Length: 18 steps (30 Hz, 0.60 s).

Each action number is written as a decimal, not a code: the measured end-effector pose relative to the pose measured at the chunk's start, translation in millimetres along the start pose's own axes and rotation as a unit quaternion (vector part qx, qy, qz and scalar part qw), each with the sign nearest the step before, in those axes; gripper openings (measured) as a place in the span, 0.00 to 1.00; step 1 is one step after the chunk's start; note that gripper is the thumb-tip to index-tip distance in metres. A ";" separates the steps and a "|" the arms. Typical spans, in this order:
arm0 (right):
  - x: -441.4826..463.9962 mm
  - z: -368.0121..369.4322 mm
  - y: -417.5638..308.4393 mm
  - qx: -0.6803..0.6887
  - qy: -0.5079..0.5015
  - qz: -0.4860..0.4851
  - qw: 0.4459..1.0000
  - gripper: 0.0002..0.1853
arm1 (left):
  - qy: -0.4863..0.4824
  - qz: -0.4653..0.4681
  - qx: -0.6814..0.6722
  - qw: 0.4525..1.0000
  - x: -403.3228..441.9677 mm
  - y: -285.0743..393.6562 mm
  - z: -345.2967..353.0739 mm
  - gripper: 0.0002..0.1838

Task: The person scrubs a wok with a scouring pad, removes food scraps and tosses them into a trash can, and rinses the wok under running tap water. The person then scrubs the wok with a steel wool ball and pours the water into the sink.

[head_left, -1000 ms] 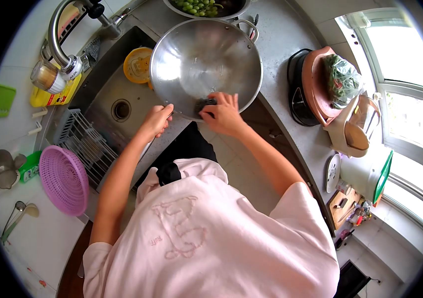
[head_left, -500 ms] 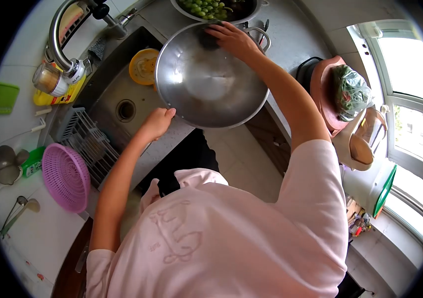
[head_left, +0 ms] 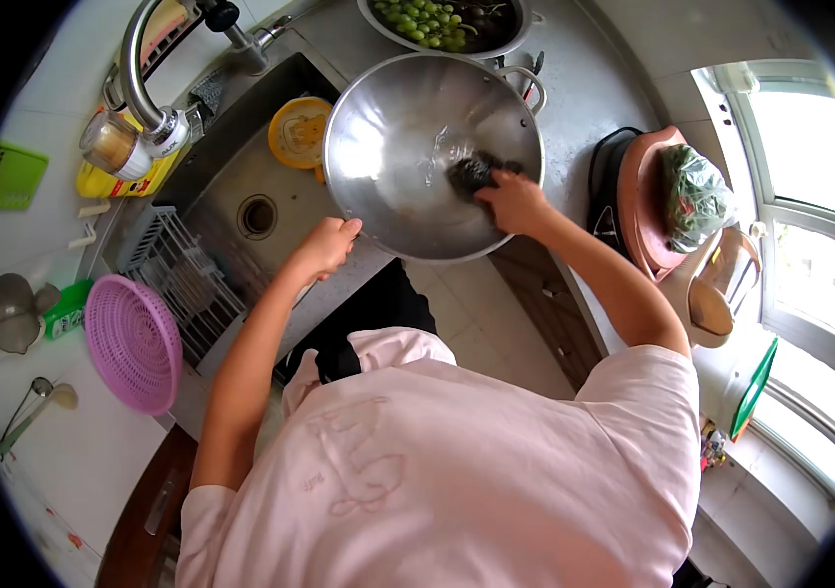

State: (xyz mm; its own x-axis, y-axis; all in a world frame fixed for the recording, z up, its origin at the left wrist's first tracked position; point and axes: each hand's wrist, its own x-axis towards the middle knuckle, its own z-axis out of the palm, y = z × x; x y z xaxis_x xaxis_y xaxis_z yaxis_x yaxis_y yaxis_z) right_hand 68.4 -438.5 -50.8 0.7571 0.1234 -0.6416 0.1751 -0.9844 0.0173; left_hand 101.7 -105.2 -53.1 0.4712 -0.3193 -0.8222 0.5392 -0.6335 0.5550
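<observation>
A wide steel wok (head_left: 388,162) is held tilted over the counter edge beside the sink. My left hand (head_left: 324,247) is closed around its handle at the lower left rim. Inside the wok, my right hand (head_left: 515,201) presses a dark scouring pad (head_left: 473,174) against the right side of the inner wall. A little water glistens near the wok's middle. Part of the handle is hidden by my left fingers.
Left of the wok lies the sink (head_left: 226,211) with a yellow bowl (head_left: 298,132) and a wire rack (head_left: 177,279). A faucet (head_left: 133,73) arches above. A basin of grapes (head_left: 447,24) stands behind; a purple basket (head_left: 133,343) is at left.
My right hand swept with the pad from the wok's near side up to its far rim, then down to the right side. The wok sits slightly further right in view, my left hand still on it.
</observation>
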 end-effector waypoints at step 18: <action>31.8 50.6 -106.9 0.235 0.094 -0.062 0.966 0.32 | -0.005 0.005 -0.009 1.000 6.2 -7.9 3.2 0.26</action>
State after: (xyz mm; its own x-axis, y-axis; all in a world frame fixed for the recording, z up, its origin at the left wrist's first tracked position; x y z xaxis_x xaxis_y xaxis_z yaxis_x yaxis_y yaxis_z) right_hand 41.9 -335.7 -111.9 0.8570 0.2209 -0.4656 0.0002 -0.9036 -0.4285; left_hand 98.1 -104.5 -63.0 0.4696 -0.3316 -0.8182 0.5479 -0.6172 0.5646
